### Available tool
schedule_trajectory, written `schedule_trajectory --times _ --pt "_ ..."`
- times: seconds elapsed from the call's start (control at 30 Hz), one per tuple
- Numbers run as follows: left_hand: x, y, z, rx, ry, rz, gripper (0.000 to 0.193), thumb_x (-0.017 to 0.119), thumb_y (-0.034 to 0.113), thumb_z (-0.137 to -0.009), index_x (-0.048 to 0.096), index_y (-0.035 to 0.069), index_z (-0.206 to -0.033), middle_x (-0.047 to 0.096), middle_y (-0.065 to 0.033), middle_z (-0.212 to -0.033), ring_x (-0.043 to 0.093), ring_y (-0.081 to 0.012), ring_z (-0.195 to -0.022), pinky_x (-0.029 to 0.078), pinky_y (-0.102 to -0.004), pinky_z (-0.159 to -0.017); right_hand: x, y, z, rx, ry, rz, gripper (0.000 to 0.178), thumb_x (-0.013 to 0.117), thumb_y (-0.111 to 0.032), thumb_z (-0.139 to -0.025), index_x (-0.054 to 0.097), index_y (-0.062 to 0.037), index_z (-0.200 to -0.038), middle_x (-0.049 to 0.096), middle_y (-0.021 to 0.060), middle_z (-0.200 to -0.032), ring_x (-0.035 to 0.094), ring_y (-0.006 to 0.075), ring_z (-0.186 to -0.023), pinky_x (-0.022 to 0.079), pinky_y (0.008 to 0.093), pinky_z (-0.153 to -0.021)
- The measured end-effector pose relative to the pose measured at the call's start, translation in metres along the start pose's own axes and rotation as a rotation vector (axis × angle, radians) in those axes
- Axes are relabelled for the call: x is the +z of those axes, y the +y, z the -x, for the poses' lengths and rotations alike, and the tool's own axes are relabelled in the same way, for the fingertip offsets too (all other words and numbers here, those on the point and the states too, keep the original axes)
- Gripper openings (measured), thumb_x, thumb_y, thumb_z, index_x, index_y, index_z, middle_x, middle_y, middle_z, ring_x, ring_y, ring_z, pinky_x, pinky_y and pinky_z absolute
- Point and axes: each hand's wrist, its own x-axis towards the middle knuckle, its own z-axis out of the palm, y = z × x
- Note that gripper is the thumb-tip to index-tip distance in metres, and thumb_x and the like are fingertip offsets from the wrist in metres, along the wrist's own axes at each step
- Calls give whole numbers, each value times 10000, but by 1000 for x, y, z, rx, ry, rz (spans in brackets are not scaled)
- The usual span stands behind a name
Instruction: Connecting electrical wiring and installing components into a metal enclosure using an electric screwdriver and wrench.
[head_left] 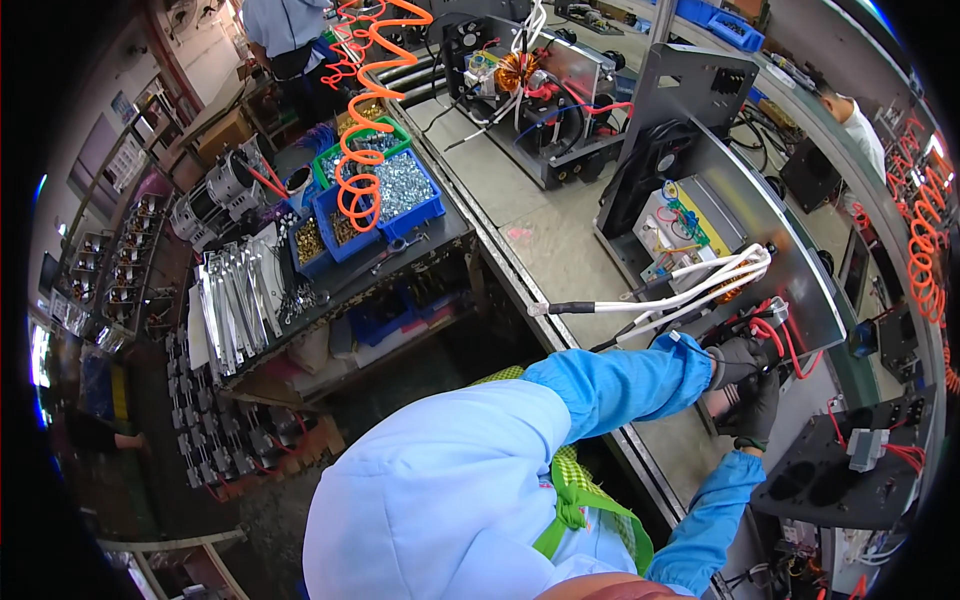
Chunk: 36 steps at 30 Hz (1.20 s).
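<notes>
Both my hands wear dark gloves and meet at the near end of an open metal chassis (795,265) on the bench. My left hand (742,358) is closed, beside the red wires (772,335) at the chassis end. Just below it, my right hand (757,408) is closed too, its fingers bent toward the left hand. What either hand grips is hidden among the wires and fingers. Thick white cables (650,305) loop out of the chassis to the left of my hands. A circuit board (685,222) with green and yellow parts sits farther along inside it.
Another wired chassis (545,100) stands at the far end of the bench. A dark panel with red wires (850,455) lies at right. Blue bins of screws (400,190) stand on the left side table, with an orange coiled hose (360,180) hanging above. Other people work nearby.
</notes>
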Motion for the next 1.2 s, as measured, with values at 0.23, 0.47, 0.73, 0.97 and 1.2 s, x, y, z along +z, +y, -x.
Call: schedule_trajectory --times 0.23,0.47,0.73,0.97,1.2 --pt "3 -13 -2 15 -24 146 169 591 94 -849 651 26 -993 643 -53 -853 597 -130 -793 494 -271 -715 20 -13 6 80 116 -98 300 547 -360 -942 596 -90 -1064 513 -58 -766 468 57 -683 407 224 -601" --pt "15 -39 -3 103 63 517 195 620 58 -845 644 36 -1037 650 -48 -949 586 -113 -929 485 -245 -809 2 2 -6 76 45 -83 299 536 -354 -948 593 -93 -1083 548 -49 -811 501 61 -714 428 222 -629" --pt "23 -15 2 2 133 587 273 574 140 -916 616 127 -1185 656 -12 -1050 595 -97 -923 489 -243 -777 -3 6 -8 45 -36 -50 474 472 -384 -968 477 -48 -1302 560 31 -1166 537 127 -1009 445 264 -856" --pt "25 -7 15 12 15 819 301 568 114 -910 603 132 -1209 643 1 -1096 589 -99 -949 483 -257 -806 3 -3 0 65 -25 -124 424 511 -318 -962 486 -70 -1305 574 11 -1159 544 119 -1020 451 250 -841" --pt "29 -24 -2 -68 114 763 290 567 134 -915 599 118 -1203 645 -9 -1054 595 -106 -924 489 -261 -775 -2 4 -5 42 -83 -126 434 465 -338 -977 476 -59 -1309 544 43 -1217 539 141 -1059 444 271 -889"
